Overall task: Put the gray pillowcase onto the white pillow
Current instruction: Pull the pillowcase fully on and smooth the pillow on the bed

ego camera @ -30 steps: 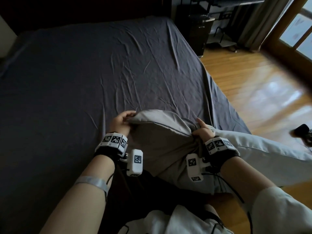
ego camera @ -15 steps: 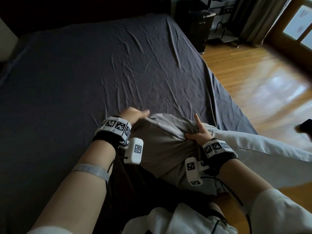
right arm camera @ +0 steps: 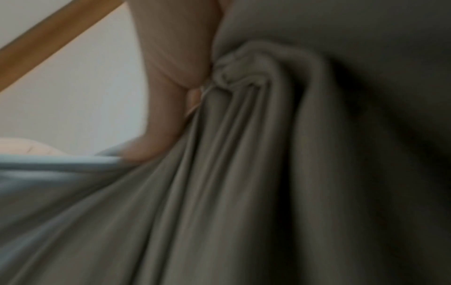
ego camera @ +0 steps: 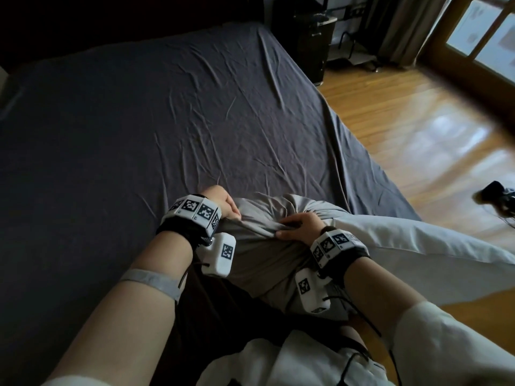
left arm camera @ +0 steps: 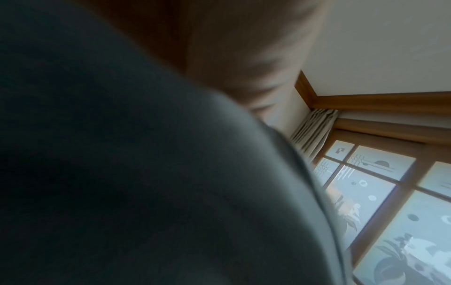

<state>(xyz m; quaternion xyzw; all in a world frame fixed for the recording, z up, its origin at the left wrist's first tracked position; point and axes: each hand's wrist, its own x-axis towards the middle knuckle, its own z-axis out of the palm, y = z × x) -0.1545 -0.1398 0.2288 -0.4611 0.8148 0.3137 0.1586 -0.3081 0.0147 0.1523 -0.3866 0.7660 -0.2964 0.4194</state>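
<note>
The gray pillowcase covers the near end of the white pillow, which sticks out to the right off the bed's corner. My left hand grips the pillowcase's far left edge; its fingertips are hidden under the cloth. My right hand lies on top of the case and bunches a fold of it between thumb and fingers. The right wrist view shows the fingers pinching gathered gray cloth. The left wrist view is blurred, with dark cloth filling it.
A dark gray sheet covers the bed, which stretches ahead and to the left. A wooden floor lies to the right, with a dark object on it. Dark furniture stands past the bed's far corner.
Both hands have shifted along the pillowcase. The right hand, earlier at its right edge with a finger pointing up, now lies flat on top and bunches the cloth. More case covers the pillow's end.
</note>
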